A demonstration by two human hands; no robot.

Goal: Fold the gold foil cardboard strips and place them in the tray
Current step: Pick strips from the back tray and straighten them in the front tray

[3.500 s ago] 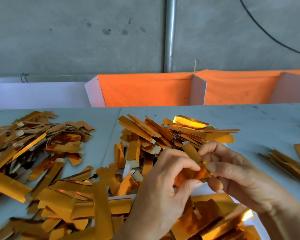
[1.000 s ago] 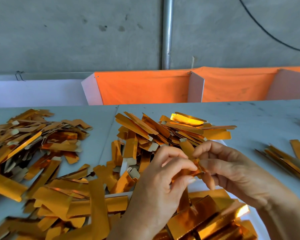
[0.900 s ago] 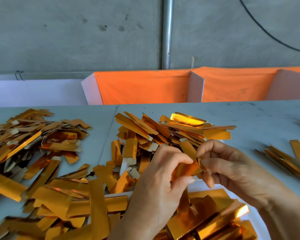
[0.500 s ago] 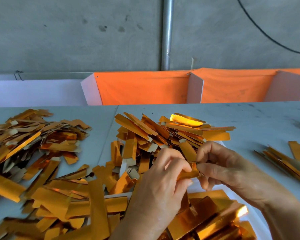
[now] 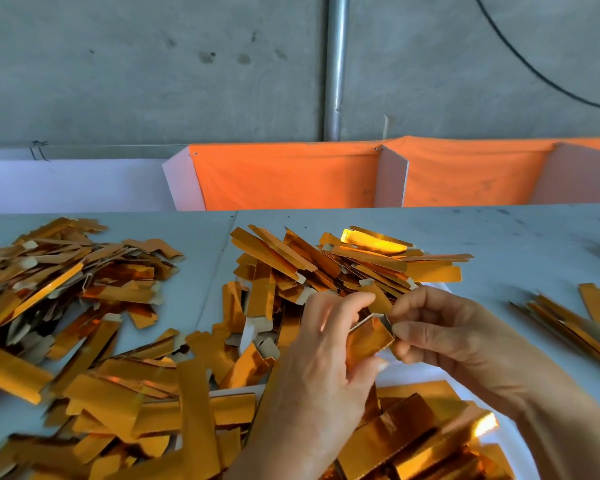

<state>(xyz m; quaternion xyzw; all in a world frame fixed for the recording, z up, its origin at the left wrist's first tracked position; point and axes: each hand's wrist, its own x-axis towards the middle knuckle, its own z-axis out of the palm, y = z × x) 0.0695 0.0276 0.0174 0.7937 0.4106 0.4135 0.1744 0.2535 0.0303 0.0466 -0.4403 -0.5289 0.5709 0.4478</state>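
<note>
Both my hands are up over the near middle of the counter (image 5: pixel 499 237), working one gold foil strip (image 5: pixel 369 336). Left hand (image 5: pixel 321 368): fingers curled round the strip, thumb under its lower end, fingertips over the top. Right hand (image 5: pixel 451 337): thumb and forefinger pinching the strip's upper right end, where the grey cardboard edge shows. The strip is held off the counter, tilted, foil face toward me, bent at the top.

The white tray (image 5: pixel 513 445) sits directly under my hands at the near edge, with folded foil pieces (image 5: pixel 416 434) piled in it. My left wrist and forearm cover the tray's left part, so I can't tell how full that side is.

Around it:
- Loose pile of flat strips (image 5: pixel 329 265) just behind my hands, spilling toward the tray's far rim; my fingers hide its near edge.
- Bigger scattered pile (image 5: pixel 66 289) across the left half of the counter, running down to the near left corner. Some grey backs face up.
- Small bundle of strips (image 5: pixel 575 320) near the right edge, well apart from the tray.
- Orange cloth bins with white dividers (image 5: pixel 291 178) beyond the far edge, against a concrete wall (image 5: pixel 153 64) with a metal pipe (image 5: pixel 336 64) and a black cable (image 5: pixel 520 60).
</note>
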